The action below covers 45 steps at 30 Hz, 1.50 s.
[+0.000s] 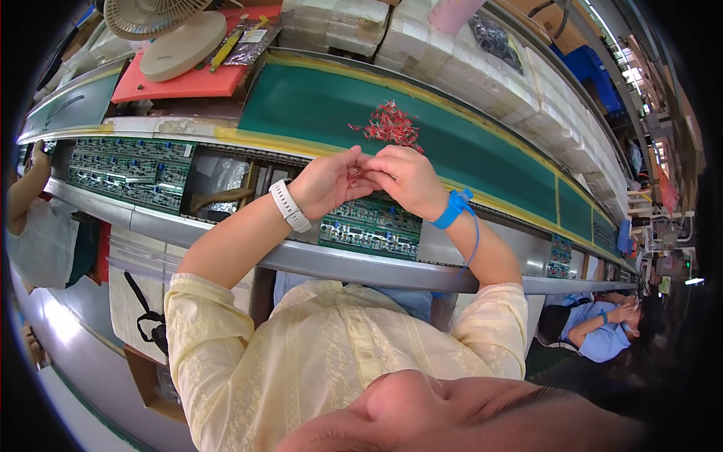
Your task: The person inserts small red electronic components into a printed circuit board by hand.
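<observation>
Factory assembly line, curved by the lens, long and crowded. Nearest: pale yellow embroidered sleeves, forearms rising from the lower edge and meeting over the conveyor rail [361,264]. White smooth-strapped watch [290,205] on the left wrist; bright blue wrist strap [453,209] with a thin blue cord on the right. Left hand [327,181] curled, knuckles up, fingertips pinched inward; right hand [408,177] bent toward it, fingertips touching the left's. Both grips closed on small red components [357,175], only slivers showing between the fingers. Just below the hands, green circuit board [370,226], flat, rectangular, studded with small dark and blue parts, lying in the metal track. Farther left in the same track, more green boards [128,169] in a row. Beyond the hands, green matte worktop [316,105] edged in yellow, with a loose heap of thin red components [392,124] near the fingers. Farthest back: red tray [181,83], round beige fan [151,15], stacked white foam blocks [422,45].
</observation>
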Motion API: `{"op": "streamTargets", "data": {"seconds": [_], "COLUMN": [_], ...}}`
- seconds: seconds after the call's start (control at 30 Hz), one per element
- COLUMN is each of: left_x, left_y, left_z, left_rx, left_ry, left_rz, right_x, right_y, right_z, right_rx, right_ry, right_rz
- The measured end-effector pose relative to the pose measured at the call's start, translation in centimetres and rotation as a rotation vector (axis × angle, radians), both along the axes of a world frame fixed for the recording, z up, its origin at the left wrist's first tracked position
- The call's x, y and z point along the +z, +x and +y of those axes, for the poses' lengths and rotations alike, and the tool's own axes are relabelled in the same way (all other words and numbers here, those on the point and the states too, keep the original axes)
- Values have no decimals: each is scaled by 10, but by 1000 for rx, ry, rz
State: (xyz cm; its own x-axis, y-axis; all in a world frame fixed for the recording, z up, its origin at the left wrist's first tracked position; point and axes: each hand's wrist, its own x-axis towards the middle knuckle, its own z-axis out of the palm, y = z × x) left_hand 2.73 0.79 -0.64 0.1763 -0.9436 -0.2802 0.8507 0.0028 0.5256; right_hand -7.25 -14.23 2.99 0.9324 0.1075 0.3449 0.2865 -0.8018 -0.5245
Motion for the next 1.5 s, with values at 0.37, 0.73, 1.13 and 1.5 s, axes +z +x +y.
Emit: {"op": "streamTargets", "data": {"seconds": [0.37, 0.73, 1.13, 1.5], "left_x": [5, 10, 11, 11], "left_y": [-16, -18, -14, -11], "left_z": [3, 1, 1, 1], "left_rx": [-215, -237, -85, -93], "left_ry": [76, 149, 187, 217], "left_rz": [-145, -302, -236, -228], "right_x": [-12, -2, -8, -16], "right_y": [-31, -36, -43, -38], "right_z": [-13, -18, -42, -40], "right_rx": [-24, -7, -30, 41], "right_ry": [734, 500, 193, -14], "right_rz": [349, 285, 298, 290]}}
